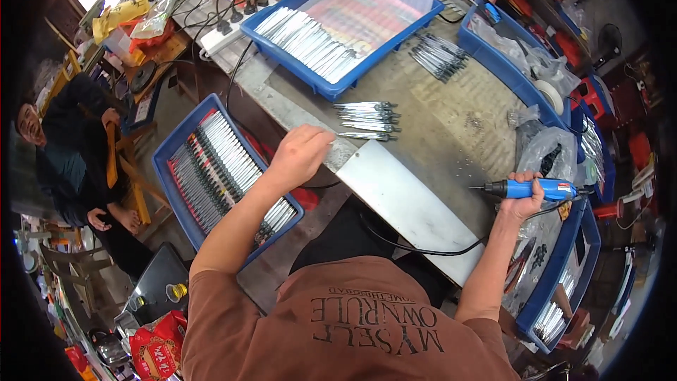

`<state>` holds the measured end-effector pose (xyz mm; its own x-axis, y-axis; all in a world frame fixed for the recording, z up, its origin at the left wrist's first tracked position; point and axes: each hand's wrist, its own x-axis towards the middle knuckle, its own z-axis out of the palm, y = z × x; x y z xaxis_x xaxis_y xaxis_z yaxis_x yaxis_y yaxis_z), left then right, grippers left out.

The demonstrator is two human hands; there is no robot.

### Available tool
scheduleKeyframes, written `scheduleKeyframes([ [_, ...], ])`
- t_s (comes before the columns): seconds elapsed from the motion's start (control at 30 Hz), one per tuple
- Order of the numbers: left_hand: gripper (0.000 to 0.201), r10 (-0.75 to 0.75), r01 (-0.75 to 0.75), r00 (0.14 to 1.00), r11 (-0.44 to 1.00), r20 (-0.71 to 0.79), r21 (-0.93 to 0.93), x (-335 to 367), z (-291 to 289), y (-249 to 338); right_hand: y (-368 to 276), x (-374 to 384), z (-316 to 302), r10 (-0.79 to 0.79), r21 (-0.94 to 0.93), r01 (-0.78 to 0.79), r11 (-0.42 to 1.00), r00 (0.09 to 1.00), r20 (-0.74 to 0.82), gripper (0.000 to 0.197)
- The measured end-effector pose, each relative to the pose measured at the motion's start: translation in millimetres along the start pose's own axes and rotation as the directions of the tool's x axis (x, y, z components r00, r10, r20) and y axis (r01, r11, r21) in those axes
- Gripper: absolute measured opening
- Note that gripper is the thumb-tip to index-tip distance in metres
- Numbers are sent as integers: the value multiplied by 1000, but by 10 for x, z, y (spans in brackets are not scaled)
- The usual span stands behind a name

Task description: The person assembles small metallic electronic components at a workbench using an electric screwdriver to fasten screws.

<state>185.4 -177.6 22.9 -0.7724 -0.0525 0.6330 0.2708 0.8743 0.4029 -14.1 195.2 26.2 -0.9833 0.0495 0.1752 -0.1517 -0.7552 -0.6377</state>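
Note:
My right hand is wrapped round a blue electric screwdriver, whose thin bit points left over the table. My left hand is at the table's left edge with its fingers curled together; whether anything small is in them is hidden. Just right of its fingertips lies a small group of slim silvery pen-like rods with dark ends. Farther back lies another bunch of these rods. A white board lies along the near table edge, between my two hands.
A blue tray of silvery rods stands at the back. Below the table's left edge is another filled blue tray. Blue bins with plastic bags line the right. The screwdriver's black cable loops before me. A person sits at left.

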Motion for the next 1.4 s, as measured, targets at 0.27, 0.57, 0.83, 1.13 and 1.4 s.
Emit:
scheduleKeyframes([
  [0.27,14,130,-220,928,948,349,232,419,391,48,16,-18,60,9,-5,-9,1000,999,-54,21],
  [0.57,22,15,-38,978,994,208,102,335,318,151,10,-29,58,12,-1,-12,1000,999,-40,22],
  [0.83,17,-285,283,958,958,-27,-53,-131,-165,83,26,18,17,39,20,-39,999,999,-7,23],
  [1.13,13,-551,562,825,823,-125,80,-1089,-568,-315,-98,225,-370,92,52,-96,994,993,79,20],
  [1.4,13,-621,652,753,664,-216,365,-2182,-1052,-1078,-102,307,-465,76,-3,-76,997,992,105,21],
])
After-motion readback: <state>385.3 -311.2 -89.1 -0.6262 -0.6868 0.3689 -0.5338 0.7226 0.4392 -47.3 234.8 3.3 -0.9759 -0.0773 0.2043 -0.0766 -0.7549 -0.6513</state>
